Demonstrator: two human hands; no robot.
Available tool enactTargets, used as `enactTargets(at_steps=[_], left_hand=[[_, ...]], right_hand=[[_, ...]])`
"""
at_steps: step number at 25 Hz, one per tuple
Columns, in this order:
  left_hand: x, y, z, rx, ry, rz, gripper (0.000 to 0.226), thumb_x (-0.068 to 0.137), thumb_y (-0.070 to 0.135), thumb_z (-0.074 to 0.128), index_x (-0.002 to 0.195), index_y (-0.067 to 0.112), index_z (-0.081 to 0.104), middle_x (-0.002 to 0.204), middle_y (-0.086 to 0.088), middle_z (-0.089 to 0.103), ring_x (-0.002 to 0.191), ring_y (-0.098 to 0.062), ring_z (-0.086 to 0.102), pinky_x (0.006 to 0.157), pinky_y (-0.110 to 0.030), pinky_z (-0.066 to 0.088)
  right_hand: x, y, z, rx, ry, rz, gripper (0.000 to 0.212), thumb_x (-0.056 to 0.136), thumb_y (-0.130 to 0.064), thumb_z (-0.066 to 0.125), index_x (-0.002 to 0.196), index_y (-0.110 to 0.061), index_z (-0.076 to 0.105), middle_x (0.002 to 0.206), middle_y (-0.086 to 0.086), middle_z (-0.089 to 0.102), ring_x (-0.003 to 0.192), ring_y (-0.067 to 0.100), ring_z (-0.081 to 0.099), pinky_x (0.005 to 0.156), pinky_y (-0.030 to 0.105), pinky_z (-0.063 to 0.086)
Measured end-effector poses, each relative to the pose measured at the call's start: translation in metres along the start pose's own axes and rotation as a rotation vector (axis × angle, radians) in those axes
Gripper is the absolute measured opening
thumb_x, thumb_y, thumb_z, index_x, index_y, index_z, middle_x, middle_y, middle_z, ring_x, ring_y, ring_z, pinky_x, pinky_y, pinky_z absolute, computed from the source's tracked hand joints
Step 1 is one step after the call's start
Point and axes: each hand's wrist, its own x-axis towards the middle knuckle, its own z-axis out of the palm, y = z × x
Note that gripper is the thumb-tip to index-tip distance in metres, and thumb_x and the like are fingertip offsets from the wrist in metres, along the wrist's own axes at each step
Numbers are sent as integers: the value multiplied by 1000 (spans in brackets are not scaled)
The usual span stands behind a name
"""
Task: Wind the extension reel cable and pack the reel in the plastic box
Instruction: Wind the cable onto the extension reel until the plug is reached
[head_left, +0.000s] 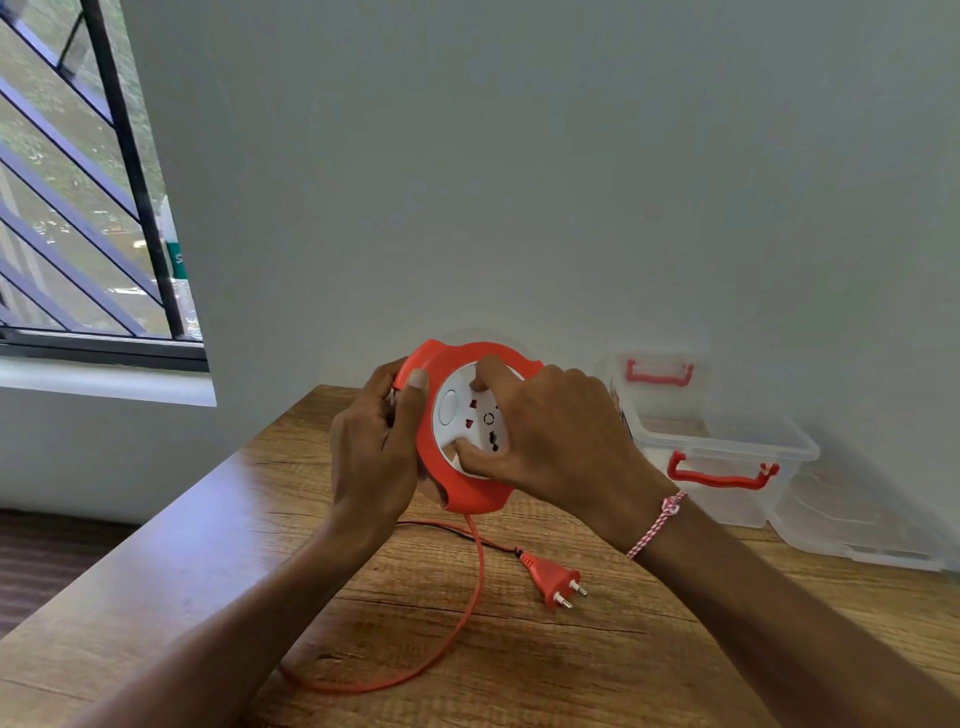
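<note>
Head view: left hand (371, 447) grips the reel (470, 500) at nine o'clock; right hand (561, 441) pinches its white hub (451, 410) from three o'clock.

- One orange extension reel (467, 501), one cable (469, 613), one two-pin plug (545, 574).
- One clear plastic box (737, 451), two red handles (660, 373) (719, 477), one lid (857, 525).
- Two hands: left hand (371, 457), right hand (563, 441); one bracelet (657, 522).
- One wooden surface (571, 675).

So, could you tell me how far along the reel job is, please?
Nothing looks finished. In hand: the left hand grips the extension reel, the right hand pinches its white hub. Left: a cable loop and the plug lie on the table; the plastic box lacks the reel.
</note>
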Motion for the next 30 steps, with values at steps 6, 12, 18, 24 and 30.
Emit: enactTargets(at_steps=[6, 12, 18, 24, 30], left_hand=[[-3, 3, 3, -38, -28, -10, 28, 103, 45, 45, 125, 32, 58, 93, 31, 73, 80, -4, 77, 64, -25, 63], [-6, 3, 4, -60, 24, -17, 25, 102, 46, 45, 122, 37, 58, 93, 24, 74, 77, -8, 77, 61, -26, 62], [9, -3, -3, -77, 95, -144, 28, 104, 45, 45, 120, 30, 61, 94, 10, 75, 80, -10, 77, 65, -31, 64], [8, -1, -4, -106, 18, -125, 33, 101, 44, 45, 124, 27, 61, 90, 15, 76, 80, -8, 77, 61, -20, 61], [0, 3, 0, -43, 25, -28, 34, 102, 54, 44, 124, 34, 60, 87, 16, 74, 77, -6, 76, 62, -29, 64]], right_hand=[[2, -10, 2, 359, -108, 517, 67, 76, -69, 70, 118, -19, 56, 110, -2, 70, 91, 18, 71, 68, 24, 59], [5, -9, 5, 790, -154, 800, 55, 73, -70, 73, 96, -24, 54, 70, 1, 75, 58, 17, 73, 59, 36, 58], [11, 18, -19, -31, -173, -49, 53, 88, -60, 64, 130, -33, 49, 109, -3, 69, 76, 20, 69, 62, 31, 55], [8, 19, -6, -257, -99, -328, 67, 85, -54, 72, 145, -34, 47, 115, 12, 70, 74, 25, 72, 51, 29, 52], [4, 10, -4, -93, -21, -111, 64, 81, -67, 66, 130, -26, 62, 90, 5, 77, 64, 23, 68, 57, 26, 48]])
